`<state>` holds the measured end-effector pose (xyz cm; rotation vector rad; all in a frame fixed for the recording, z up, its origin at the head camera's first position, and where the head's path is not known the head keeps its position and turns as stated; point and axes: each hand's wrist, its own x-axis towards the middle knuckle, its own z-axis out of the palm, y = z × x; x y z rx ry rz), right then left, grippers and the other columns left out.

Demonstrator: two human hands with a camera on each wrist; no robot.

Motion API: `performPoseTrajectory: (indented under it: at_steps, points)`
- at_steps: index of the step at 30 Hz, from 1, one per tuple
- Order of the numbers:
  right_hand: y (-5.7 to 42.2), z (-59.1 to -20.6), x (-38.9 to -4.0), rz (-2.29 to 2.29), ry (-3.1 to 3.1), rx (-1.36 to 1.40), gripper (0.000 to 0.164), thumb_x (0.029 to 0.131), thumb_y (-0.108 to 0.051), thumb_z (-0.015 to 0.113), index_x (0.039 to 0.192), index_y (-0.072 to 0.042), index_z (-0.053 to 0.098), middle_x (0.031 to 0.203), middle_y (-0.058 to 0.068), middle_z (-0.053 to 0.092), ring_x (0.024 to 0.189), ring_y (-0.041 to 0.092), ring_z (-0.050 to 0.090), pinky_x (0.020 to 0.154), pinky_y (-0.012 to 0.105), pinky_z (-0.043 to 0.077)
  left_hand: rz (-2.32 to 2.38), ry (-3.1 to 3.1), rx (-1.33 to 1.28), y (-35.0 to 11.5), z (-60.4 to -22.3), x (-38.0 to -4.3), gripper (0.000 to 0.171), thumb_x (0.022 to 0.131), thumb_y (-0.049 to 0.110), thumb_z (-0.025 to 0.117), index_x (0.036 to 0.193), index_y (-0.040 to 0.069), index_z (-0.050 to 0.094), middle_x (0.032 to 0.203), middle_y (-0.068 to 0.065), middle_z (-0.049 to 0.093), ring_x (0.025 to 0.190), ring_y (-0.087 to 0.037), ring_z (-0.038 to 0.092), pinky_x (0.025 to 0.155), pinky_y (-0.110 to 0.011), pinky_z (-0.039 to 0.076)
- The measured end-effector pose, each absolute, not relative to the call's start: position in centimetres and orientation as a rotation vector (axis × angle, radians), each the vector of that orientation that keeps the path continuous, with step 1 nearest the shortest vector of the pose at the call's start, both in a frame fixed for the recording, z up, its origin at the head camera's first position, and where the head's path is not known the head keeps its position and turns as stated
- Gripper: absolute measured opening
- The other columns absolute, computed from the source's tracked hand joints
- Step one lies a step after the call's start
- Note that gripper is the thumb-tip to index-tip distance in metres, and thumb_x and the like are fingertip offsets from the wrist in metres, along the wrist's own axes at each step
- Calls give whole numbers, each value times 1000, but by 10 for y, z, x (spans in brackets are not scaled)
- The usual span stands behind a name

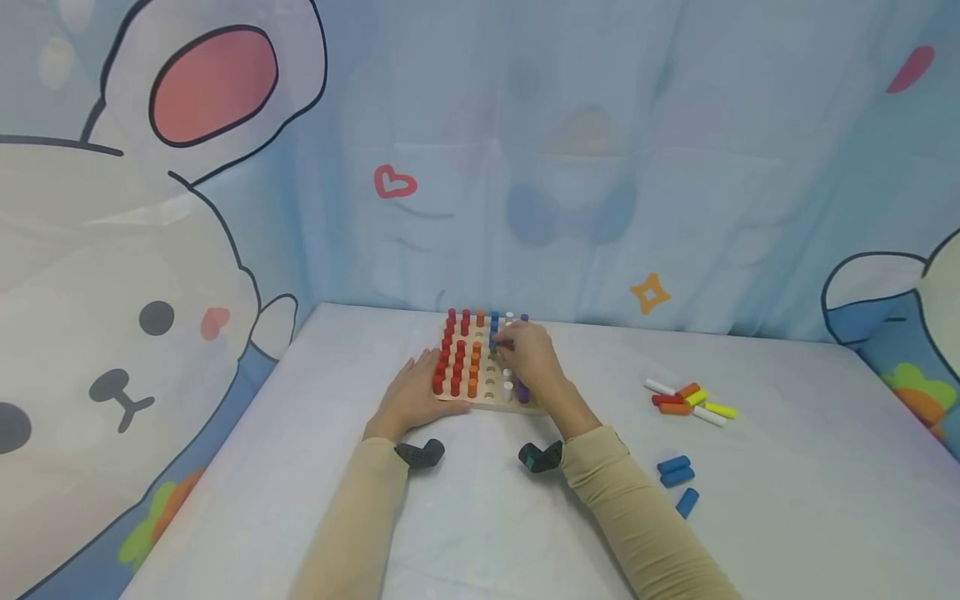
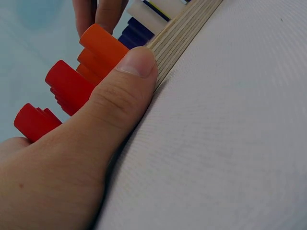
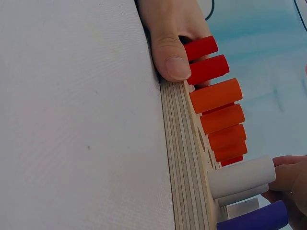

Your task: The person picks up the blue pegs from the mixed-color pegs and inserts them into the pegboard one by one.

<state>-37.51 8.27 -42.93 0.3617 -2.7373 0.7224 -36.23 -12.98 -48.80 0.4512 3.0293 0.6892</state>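
Observation:
A wooden peg board lies on the table, with columns of red pegs, orange pegs, white pegs and purple pegs. My left hand rests against its near left corner, the straight thumb along the front edge and the fingers along the left side. Over the blue column, my right hand pinches a blue peg between thumb and fingers. Bare holes show in the near part of that column, and one in the orange column. The right hand partly hides the white and purple columns.
To the right of the board is a loose group of white, red, yellow and orange pegs. Nearer to me lie three blue pegs. Dark wrist devices sit at both cuffs. A printed curtain hangs behind the table.

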Motion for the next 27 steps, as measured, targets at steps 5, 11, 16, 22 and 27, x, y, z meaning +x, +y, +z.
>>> performPoseTrajectory:
  at_steps: [5, 11, 16, 22, 27]
  points:
    - [82, -429, -376, 693, -2772, 379, 22, 86, -9, 69, 107, -7, 72, 107, 10, 69, 100, 25, 65, 87, 34, 55, 706, 3026, 450, -129, -488, -362, 118, 65, 77, 65, 152, 10, 21, 157, -6, 26, 148, -19, 17, 122, -39, 11]
    - [82, -432, -379, 660, -2801, 399, 21, 85, -10, 70, 107, -9, 72, 110, 9, 69, 103, 25, 64, 92, 36, 53, 713, 3025, 451, -129, -490, -363, 118, 65, 77, 64, 152, 11, 21, 157, -6, 26, 147, -20, 18, 122, -39, 12]
    - [83, -434, -381, 678, -2808, 395, 20, 86, -9, 69, 106, -8, 72, 107, 8, 69, 99, 24, 65, 88, 34, 55, 725, 3022, 449, -128, -492, -364, 118, 64, 77, 65, 152, 11, 21, 157, -6, 26, 147, -20, 19, 122, -38, 12]
    - [81, -433, -381, 651, -2807, 421, 20, 86, -10, 69, 105, -7, 73, 107, 9, 69, 100, 25, 65, 91, 36, 53, 699, 3033, 456, -130, -491, -364, 118, 65, 78, 64, 152, 11, 21, 157, -6, 26, 147, -19, 18, 122, -38, 12]
    - [79, -432, -381, 619, -2824, 427, 20, 86, -12, 69, 105, -8, 72, 107, 8, 69, 103, 24, 64, 94, 37, 51, 702, 3028, 458, -130, -488, -364, 118, 65, 78, 64, 152, 11, 21, 157, -7, 26, 147, -20, 19, 122, -38, 12]
